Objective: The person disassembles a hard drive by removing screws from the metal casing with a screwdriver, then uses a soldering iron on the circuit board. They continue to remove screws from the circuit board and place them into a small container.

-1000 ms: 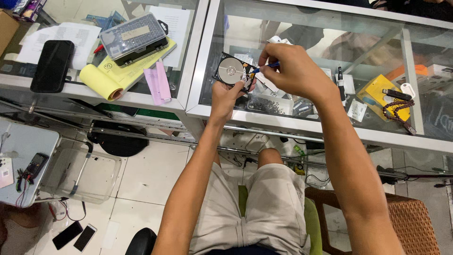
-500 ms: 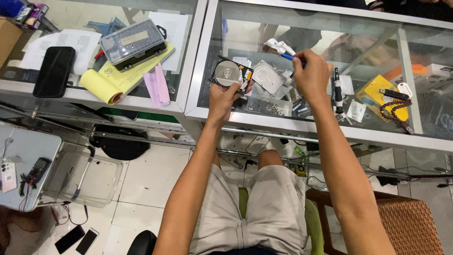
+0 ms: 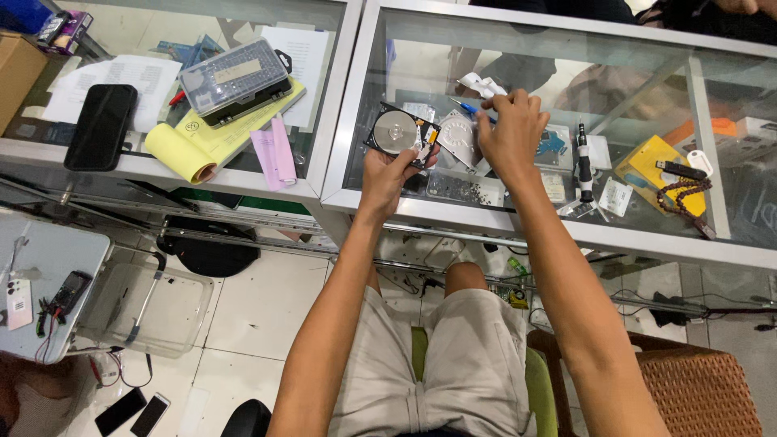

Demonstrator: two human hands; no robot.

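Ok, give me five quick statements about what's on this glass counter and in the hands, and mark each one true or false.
1. The left hand holds an opened hard drive with its shiny platter showing. True.
2. The right hand rests flat and open on the glass. False: its fingers are curled shut above the counter; whether they hold anything cannot be seen.
3. A black phone lies face down on the left counter. True.
4. The yellow notepad lies under the right hand. False: it lies on the left counter, under a grey bit case.
5. A screwdriver lies to the right of the right hand. True.
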